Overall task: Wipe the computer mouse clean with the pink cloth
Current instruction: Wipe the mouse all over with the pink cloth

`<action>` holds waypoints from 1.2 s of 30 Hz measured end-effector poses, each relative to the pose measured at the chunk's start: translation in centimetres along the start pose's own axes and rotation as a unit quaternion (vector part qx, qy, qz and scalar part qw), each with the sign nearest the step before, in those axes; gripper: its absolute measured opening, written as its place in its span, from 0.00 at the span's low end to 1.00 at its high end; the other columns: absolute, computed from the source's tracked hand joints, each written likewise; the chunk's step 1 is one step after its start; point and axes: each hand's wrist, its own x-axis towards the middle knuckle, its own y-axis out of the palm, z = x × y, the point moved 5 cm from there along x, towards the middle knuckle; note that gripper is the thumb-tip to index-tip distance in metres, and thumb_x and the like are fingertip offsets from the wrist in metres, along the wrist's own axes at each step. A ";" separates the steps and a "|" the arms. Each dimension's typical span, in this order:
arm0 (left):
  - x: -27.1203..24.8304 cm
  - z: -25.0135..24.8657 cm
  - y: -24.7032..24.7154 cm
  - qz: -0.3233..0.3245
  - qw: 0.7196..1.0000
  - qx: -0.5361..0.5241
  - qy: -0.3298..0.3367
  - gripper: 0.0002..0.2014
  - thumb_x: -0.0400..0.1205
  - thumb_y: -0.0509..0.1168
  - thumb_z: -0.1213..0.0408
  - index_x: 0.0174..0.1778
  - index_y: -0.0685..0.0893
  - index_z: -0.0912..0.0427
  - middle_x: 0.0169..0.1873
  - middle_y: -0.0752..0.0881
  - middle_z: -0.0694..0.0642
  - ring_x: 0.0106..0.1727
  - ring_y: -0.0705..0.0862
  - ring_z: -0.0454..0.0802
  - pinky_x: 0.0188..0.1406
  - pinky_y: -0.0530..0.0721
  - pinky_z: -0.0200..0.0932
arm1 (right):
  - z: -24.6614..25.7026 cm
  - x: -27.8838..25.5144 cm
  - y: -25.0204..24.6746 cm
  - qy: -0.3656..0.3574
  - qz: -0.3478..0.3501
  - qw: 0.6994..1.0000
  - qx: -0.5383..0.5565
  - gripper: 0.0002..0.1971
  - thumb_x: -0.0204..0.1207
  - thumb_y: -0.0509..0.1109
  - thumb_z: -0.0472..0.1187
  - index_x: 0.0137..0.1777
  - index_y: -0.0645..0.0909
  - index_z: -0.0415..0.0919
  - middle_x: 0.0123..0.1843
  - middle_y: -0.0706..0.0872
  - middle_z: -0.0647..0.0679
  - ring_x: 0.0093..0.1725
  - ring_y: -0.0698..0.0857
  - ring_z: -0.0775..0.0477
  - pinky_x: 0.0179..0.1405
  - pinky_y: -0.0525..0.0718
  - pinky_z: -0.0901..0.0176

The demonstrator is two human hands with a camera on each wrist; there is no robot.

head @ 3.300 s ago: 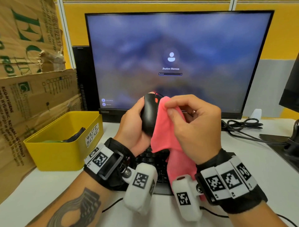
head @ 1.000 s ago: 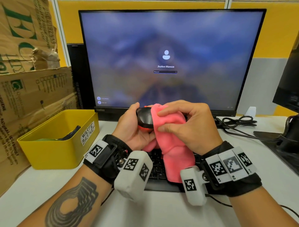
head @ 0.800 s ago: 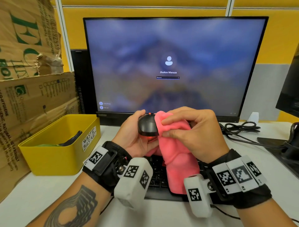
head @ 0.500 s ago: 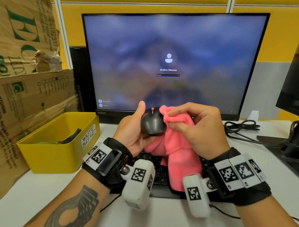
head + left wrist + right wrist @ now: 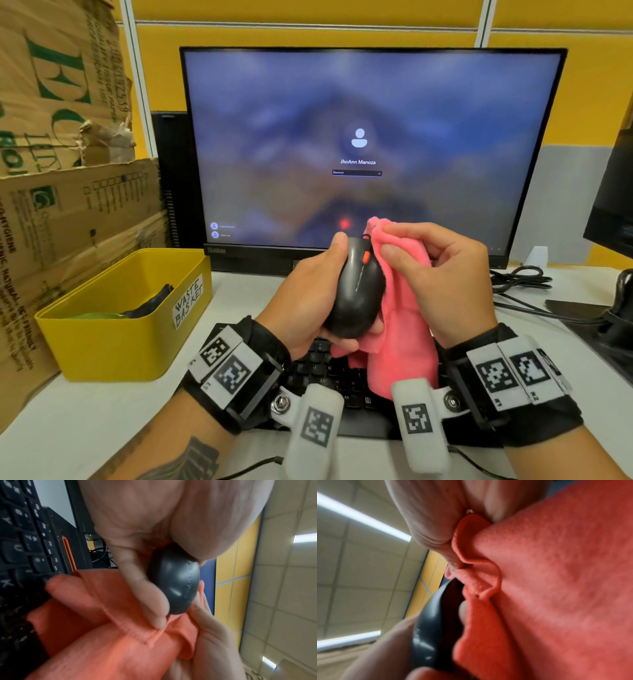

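A black computer mouse (image 5: pixel 356 291) with an orange wheel is held up over the keyboard, its top facing me. My left hand (image 5: pixel 308 291) grips it from the left and below, thumb on its far end. The left wrist view shows the mouse (image 5: pixel 175 586) between thumb and fingers. My right hand (image 5: pixel 442 281) pinches the pink cloth (image 5: pixel 404 329) and presses it against the mouse's right side. The cloth hangs down onto the keyboard. In the right wrist view the cloth (image 5: pixel 556 588) fills most of the picture beside the mouse (image 5: pixel 428 632).
A black keyboard (image 5: pixel 329 373) lies under my hands. A lit monitor (image 5: pixel 370 147) stands behind. A yellow bin (image 5: pixel 113 339) marked waste basket stands left, with cardboard boxes (image 5: pixel 61 171) beyond it. Cables (image 5: pixel 520 277) and a second monitor's stand (image 5: pixel 616 308) are at the right.
The mouse has turned in my left hand from lying sideways to top side up, pointing away. The cloth has shifted from covering its front to its right side.
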 end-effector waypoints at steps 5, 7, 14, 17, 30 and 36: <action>0.5 0.1 -0.5 -0.037 0.998 -0.005 0.040 0.38 0.88 0.49 0.30 0.56 0.90 0.63 0.35 0.92 0.68 0.27 0.90 0.60 0.25 0.87 0.48 | 0.0 -0.4 0.8 0.020 0.009 1.000 0.017 0.12 0.73 0.81 0.26 0.51 0.94 0.43 0.54 0.97 0.51 0.60 0.94 0.52 0.69 0.89 0.48; 0.8 0.1 -1.1 -0.078 0.996 -0.001 0.054 0.37 0.85 0.51 0.26 0.53 0.93 0.55 0.38 0.93 0.64 0.32 0.90 0.62 0.36 0.92 0.61 | 0.2 -0.5 1.0 0.016 0.021 1.000 0.002 0.14 0.73 0.81 0.26 0.51 0.95 0.45 0.53 0.97 0.52 0.59 0.94 0.54 0.69 0.89 0.50; 0.9 0.1 -1.5 -0.131 0.989 -0.035 0.061 0.34 0.88 0.50 0.30 0.36 0.96 0.45 0.34 0.93 0.58 0.34 0.90 0.61 0.34 0.86 0.52 | -0.5 -0.5 0.9 0.077 0.033 0.995 0.062 0.12 0.73 0.81 0.26 0.52 0.93 0.42 0.48 0.97 0.42 0.51 0.96 0.40 0.60 0.93 0.39; 0.9 0.2 -1.6 -0.145 0.987 -0.014 0.072 0.35 0.87 0.51 0.29 0.36 0.96 0.46 0.35 0.94 0.56 0.41 0.92 0.62 0.45 0.87 0.61 | -0.9 -0.7 1.2 0.106 0.024 0.990 0.093 0.10 0.73 0.82 0.29 0.52 0.92 0.40 0.48 0.96 0.37 0.50 0.95 0.33 0.60 0.92 0.31; 0.2 -1.1 -0.8 -0.101 0.979 0.071 0.164 0.25 0.95 0.49 0.51 0.42 0.88 0.52 0.27 0.90 0.37 0.30 0.84 0.27 0.33 0.78 0.23 | -0.6 -1.3 2.1 0.151 0.039 0.982 0.110 0.16 0.62 0.84 0.38 0.50 0.89 0.41 0.48 0.95 0.35 0.44 0.92 0.42 0.53 0.92 0.40; 0.0 -1.0 0.1 -0.050 0.956 0.144 0.250 0.22 0.96 0.50 0.54 0.53 0.85 0.64 0.43 0.89 0.54 0.45 0.85 0.46 0.53 0.85 0.47 | -1.2 -1.0 1.1 0.172 -0.007 0.980 0.105 0.08 0.71 0.85 0.37 0.41 0.87 0.41 0.42 0.94 0.35 0.40 0.89 0.43 0.50 0.89 0.36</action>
